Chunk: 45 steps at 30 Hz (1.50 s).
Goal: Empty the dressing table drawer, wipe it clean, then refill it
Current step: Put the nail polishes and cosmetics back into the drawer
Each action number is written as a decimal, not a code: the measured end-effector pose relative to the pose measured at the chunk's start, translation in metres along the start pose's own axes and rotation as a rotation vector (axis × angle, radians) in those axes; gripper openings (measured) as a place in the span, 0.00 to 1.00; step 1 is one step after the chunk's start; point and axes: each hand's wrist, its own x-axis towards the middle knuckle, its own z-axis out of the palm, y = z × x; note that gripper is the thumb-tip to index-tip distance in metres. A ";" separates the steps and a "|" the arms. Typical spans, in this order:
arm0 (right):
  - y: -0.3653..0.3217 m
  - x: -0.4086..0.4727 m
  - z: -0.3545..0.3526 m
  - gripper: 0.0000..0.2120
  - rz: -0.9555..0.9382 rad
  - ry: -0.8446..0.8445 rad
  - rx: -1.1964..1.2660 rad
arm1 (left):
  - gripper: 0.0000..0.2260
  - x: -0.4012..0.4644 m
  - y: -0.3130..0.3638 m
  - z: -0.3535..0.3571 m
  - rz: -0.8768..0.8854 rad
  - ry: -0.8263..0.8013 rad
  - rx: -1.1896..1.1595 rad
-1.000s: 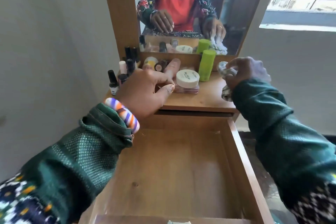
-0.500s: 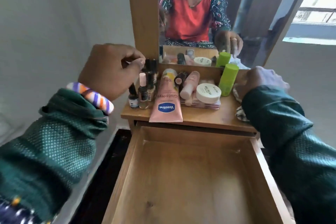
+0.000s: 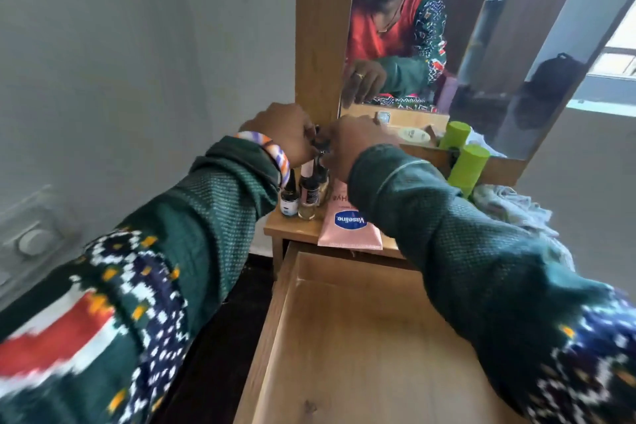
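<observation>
Nearest, the wooden drawer (image 3: 361, 337) stands pulled out, its bare floor showing. Behind it, on the dressing table top (image 3: 292, 232), a pink Vaseline tube (image 3: 349, 227) lies flat beside a cluster of small nail polish bottles (image 3: 304, 194). Above those bottles both hands meet: the left hand (image 3: 278, 134), bangle at its wrist, and the right hand (image 3: 354, 144) have their fingers curled onto small dark bottle caps, though blur hides exactly what each pinches. Farther right stand a green cylinder container (image 3: 468, 167) and a crumpled white cloth (image 3: 509, 206), before the mirror (image 3: 447, 45).
</observation>
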 end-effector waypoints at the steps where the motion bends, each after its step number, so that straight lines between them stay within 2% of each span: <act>1: -0.003 0.002 0.004 0.15 -0.008 -0.006 -0.030 | 0.12 0.005 0.000 0.004 -0.022 -0.021 0.045; 8: -0.007 0.000 0.005 0.14 -0.023 -0.039 -0.040 | 0.09 0.015 -0.006 0.024 -0.025 -0.017 0.343; 11: -0.003 -0.005 -0.001 0.14 -0.014 -0.011 -0.025 | 0.10 0.013 -0.002 0.018 -0.031 0.012 0.323; 15: 0.005 -0.009 -0.019 0.10 -0.007 0.112 0.084 | 0.10 0.002 0.011 -0.013 -0.036 0.139 0.184; 18: 0.010 -0.019 -0.039 0.09 -0.028 0.224 0.134 | 0.07 -0.017 0.022 -0.034 0.027 0.244 0.143; 21: 0.013 -0.042 -0.055 0.06 -0.064 0.235 0.153 | 0.04 -0.042 0.031 -0.048 0.092 0.278 0.152; 24: 0.016 -0.072 -0.065 0.04 -0.096 0.108 0.186 | 0.03 -0.071 0.034 -0.054 0.124 0.221 0.112; 29: 0.019 -0.104 -0.039 0.08 -0.056 -0.244 0.083 | 0.04 -0.103 0.024 -0.032 0.135 -0.065 0.081; 32: 0.017 -0.110 -0.006 0.06 -0.005 -0.369 0.016 | 0.05 -0.106 0.012 0.001 0.071 -0.198 0.110; 35: 0.014 -0.108 0.030 0.10 0.042 -0.409 -0.008 | 0.07 -0.102 -0.001 0.033 0.011 -0.224 0.112; 40: 0.012 -0.099 0.069 0.14 0.097 -0.371 -0.017 | 0.05 -0.094 -0.009 0.073 -0.028 -0.183 0.148; 45: 0.012 -0.094 0.084 0.15 0.090 -0.349 -0.056 | 0.12 -0.094 -0.009 0.093 0.016 -0.203 0.343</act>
